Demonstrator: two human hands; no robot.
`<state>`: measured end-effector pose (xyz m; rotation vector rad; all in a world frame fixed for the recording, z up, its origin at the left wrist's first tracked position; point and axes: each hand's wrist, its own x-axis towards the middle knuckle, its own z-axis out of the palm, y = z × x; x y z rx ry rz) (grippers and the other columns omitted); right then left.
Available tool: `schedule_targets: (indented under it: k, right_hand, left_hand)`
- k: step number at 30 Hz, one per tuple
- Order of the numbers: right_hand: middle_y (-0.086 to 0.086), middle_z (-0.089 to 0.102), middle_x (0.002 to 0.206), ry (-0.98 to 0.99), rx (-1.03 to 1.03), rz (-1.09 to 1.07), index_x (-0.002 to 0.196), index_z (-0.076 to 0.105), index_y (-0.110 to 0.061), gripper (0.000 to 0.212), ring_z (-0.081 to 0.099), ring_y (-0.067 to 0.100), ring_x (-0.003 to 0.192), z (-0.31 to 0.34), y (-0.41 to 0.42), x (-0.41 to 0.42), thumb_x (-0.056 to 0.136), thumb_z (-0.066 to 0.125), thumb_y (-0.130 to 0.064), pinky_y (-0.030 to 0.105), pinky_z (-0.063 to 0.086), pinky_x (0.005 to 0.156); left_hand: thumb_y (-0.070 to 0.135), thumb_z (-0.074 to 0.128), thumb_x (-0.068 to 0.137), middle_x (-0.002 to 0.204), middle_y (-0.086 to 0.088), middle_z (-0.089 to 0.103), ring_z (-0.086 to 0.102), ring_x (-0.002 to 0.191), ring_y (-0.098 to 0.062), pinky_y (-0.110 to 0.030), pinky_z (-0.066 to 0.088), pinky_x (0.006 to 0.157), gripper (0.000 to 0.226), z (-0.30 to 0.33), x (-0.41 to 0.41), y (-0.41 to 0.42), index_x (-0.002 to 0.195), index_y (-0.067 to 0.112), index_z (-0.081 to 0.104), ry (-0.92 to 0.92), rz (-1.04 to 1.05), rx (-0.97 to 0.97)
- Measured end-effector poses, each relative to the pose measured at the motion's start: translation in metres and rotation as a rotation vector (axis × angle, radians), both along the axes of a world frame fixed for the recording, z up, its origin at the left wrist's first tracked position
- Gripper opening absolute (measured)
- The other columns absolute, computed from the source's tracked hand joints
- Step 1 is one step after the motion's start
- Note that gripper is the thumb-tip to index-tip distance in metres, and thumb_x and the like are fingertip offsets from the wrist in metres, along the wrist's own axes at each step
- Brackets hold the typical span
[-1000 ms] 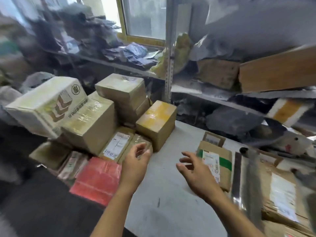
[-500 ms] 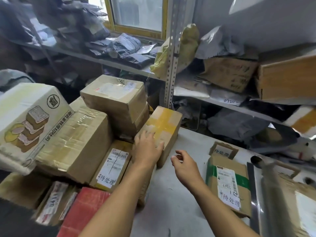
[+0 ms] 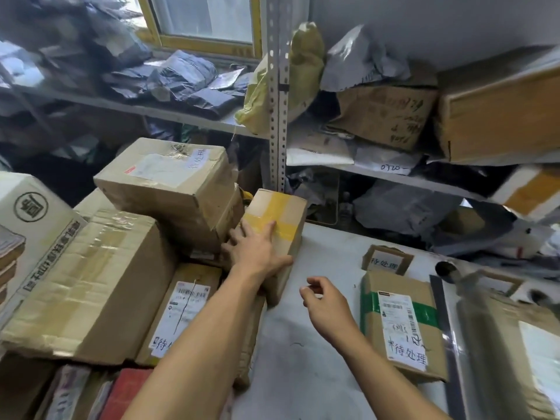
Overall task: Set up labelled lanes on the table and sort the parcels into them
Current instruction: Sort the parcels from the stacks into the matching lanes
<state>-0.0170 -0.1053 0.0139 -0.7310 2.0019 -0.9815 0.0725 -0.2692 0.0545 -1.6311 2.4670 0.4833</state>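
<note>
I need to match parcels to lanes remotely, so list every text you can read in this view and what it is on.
"待处理": small cardboard lane card standing on the table.
"待处理": handwritten on the label of the green-taped parcel; its barcode print is too small.
"待处理": paper slip on the top stacked box.
"待": cut-off label on the flat parcel by the left forearm.
"0720": white mailer on the shelf, remainder unclear.
Printed side text on the large white carton: blurred.

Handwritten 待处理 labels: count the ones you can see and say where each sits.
4. One on the top stacked box, one on the flat parcel under the left forearm, partly covered, one on the small card, one on the green-taped parcel. More may be hidden.
</note>
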Motion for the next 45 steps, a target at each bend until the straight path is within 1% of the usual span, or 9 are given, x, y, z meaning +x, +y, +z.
schedule_targets:
  k: [14,17,20,24,26,28,32,35,45]
  right_hand:
    - [-0.002,0.061,0.124,-0.226,0.057,-0.096,0.141,0.047,-0.023,0.048,0.065,0.016,0.106,-0.019,0.014,-0.019,0.099,0.051,-0.045,0.042,0.051,0.100]
    - [0.004,0.049,0.148,-0.313,0.081,-0.098,0.152,0.034,-0.023,0.059,0.055,0.025,0.127,-0.023,0.012,-0.016,0.101,0.044,-0.051,0.046,0.043,0.111]
    - [0.001,0.035,0.160,-0.282,0.038,-0.115,0.157,0.023,-0.028,0.064,0.038,0.025,0.144,-0.020,0.008,-0.015,0.102,0.038,-0.057,0.033,0.030,0.113]
    - [-0.004,0.038,0.159,-0.235,-0.099,-0.151,0.154,0.034,-0.029,0.055,0.035,0.015,0.144,-0.008,-0.004,-0.021,0.104,0.034,-0.053,0.022,0.023,0.107]
    - [-0.008,0.055,0.145,-0.316,-0.163,-0.170,0.138,0.052,-0.039,0.042,0.047,0.011,0.134,0.000,-0.011,-0.024,0.105,0.030,-0.054,0.033,0.031,0.115]
    - [-0.013,0.064,0.126,-0.370,-0.175,-0.158,0.116,0.058,-0.047,0.034,0.056,0.010,0.121,0.009,-0.020,-0.027,0.103,0.028,-0.058,0.045,0.042,0.110]
    - [-0.006,0.058,0.136,-0.281,-0.078,-0.068,0.142,0.041,-0.036,0.048,0.056,0.019,0.123,0.020,-0.038,-0.028,0.100,0.042,-0.058,0.047,0.047,0.106]
    - [-0.003,0.058,0.137,-0.167,-0.035,-0.025,0.149,0.035,-0.029,0.056,0.058,0.021,0.122,0.022,-0.042,-0.026,0.099,0.052,-0.048,0.043,0.048,0.105]
    - [-0.004,0.053,0.145,-0.087,-0.078,-0.080,0.153,0.027,-0.036,0.055,0.054,0.021,0.126,0.019,-0.020,-0.046,0.104,0.048,-0.023,0.047,0.044,0.110]
  left_hand:
    - [0.072,0.064,0.056,0.140,-0.004,0.030,0.041,0.124,-0.039,-0.060,0.032,0.101,0.093,0.017,-0.002,-0.005,0.142,0.051,0.035,0.259,0.203,0.086]
    - [0.071,0.068,0.061,0.143,-0.003,0.029,0.042,0.125,-0.038,-0.060,0.030,0.102,0.090,0.020,-0.008,-0.002,0.142,0.050,0.036,0.313,0.233,0.128]
    - [0.074,0.068,0.062,0.146,-0.004,0.027,0.035,0.131,-0.039,-0.064,0.030,0.105,0.093,0.020,-0.025,0.014,0.143,0.050,0.032,0.220,0.190,0.084]
    - [0.079,0.063,0.062,0.149,-0.006,0.024,0.027,0.132,-0.041,-0.062,0.028,0.101,0.097,0.009,-0.043,0.048,0.145,0.045,0.028,0.085,0.079,-0.074]
    - [0.083,0.059,0.063,0.155,-0.007,0.015,0.022,0.137,-0.043,-0.064,0.027,0.102,0.103,0.004,-0.041,0.056,0.148,0.041,0.020,0.064,0.087,-0.083]
    - [0.080,0.056,0.072,0.159,-0.007,0.010,0.023,0.140,-0.042,-0.063,0.028,0.105,0.099,0.000,-0.029,0.055,0.150,0.036,0.013,0.148,0.129,-0.065]
    - [0.046,0.049,0.096,0.154,-0.013,0.036,0.041,0.137,-0.033,-0.048,0.035,0.109,0.066,-0.001,0.002,0.017,0.152,0.016,0.030,0.570,0.424,0.148]
    - [0.033,0.047,0.096,0.130,-0.011,0.061,0.055,0.117,-0.031,-0.043,0.045,0.102,0.038,-0.003,0.013,0.012,0.129,0.017,0.058,0.583,0.392,0.255]
    - [0.039,0.042,0.102,0.121,-0.003,0.065,0.049,0.098,-0.013,-0.030,0.036,0.081,0.037,-0.004,-0.005,0.050,0.131,0.024,0.060,0.731,0.316,0.146]
